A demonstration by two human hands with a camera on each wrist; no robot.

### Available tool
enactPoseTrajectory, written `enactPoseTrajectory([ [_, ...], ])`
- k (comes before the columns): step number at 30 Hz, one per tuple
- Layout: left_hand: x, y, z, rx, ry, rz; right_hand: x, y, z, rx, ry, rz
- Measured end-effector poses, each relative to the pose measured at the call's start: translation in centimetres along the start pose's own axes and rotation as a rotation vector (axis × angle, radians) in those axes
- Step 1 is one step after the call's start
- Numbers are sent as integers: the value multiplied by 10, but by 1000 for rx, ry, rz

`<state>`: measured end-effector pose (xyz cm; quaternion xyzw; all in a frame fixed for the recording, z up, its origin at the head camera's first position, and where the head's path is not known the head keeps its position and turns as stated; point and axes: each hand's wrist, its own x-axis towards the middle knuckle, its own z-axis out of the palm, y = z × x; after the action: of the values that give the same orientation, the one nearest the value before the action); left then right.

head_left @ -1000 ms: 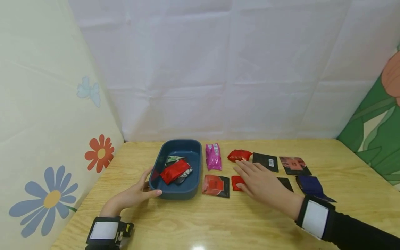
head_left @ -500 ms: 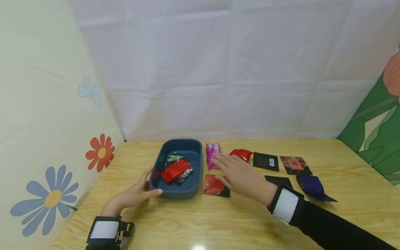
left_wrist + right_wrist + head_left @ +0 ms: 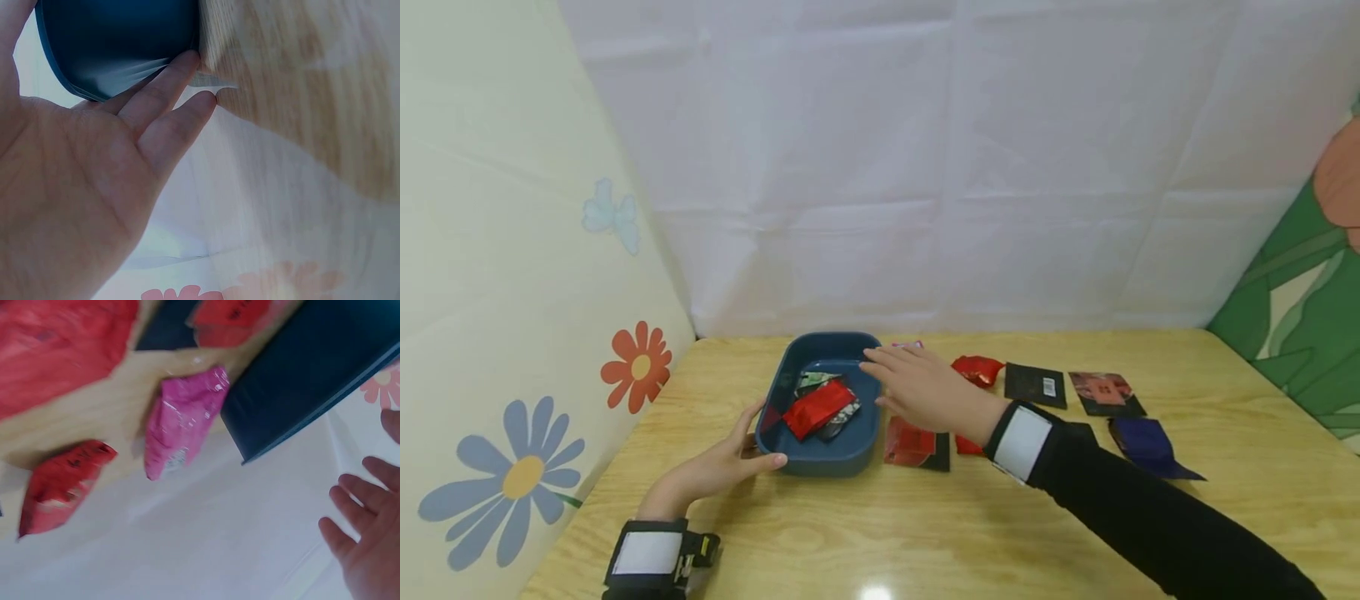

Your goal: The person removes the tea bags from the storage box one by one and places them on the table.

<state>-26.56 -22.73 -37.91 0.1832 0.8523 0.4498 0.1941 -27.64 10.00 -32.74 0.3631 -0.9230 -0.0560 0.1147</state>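
A dark blue plastic bin [image 3: 842, 462] stands on the table; inside lie a red packet [image 3: 820, 408] and patterned black-and-green packets [image 3: 816, 379]. My left hand [image 3: 715, 471] holds the bin's near-left corner, thumb on the front wall and fingers along the left side. In the left wrist view, those fingers [image 3: 165, 94] touch the bin's wall. My right hand [image 3: 936, 392] hovers by the bin's right rim with fingers extended, holding nothing. Under it, mostly hidden in the head view, lies a pink packet [image 3: 184, 419]. Just below is a red-and-black sachet [image 3: 917, 442].
Right of the bin lie a red packet [image 3: 977, 369], a black sachet with a barcode [image 3: 1036, 385], a black-and-red sachet [image 3: 1107, 393] and a dark blue packet [image 3: 1150, 450]. Another red packet [image 3: 967, 447] shows beneath my right wrist. A white sheet [image 3: 925, 167] hangs behind the table.
My right hand has moved left from above the near red packet, past the pink packet, to the bin's right rim. My left hand and the bin have stayed put.
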Motion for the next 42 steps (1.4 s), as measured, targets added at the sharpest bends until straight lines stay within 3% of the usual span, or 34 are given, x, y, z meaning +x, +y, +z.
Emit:
enactPoseTrajectory([
  [8, -1, 1, 0, 2, 0, 6, 36, -4, -9, 38, -97, -49],
  [14, 0, 0, -1, -5, -9, 24, 59, -13, -3, 88, -164, -38],
  [20, 1, -2, -1, -2, -11, 25, 75, -17, 4, 113, -234, 27],
  [28, 1, -1, -1, -11, 7, -40, 89, -28, 5, 5, -321, 59],
  [33, 1, -1, 0, -28, -1, -45, 96, -36, 2, -57, -351, 64],
  [42, -1, -3, -1, -15, -13, -55, 110, -55, -8, 114, -388, 101],
])
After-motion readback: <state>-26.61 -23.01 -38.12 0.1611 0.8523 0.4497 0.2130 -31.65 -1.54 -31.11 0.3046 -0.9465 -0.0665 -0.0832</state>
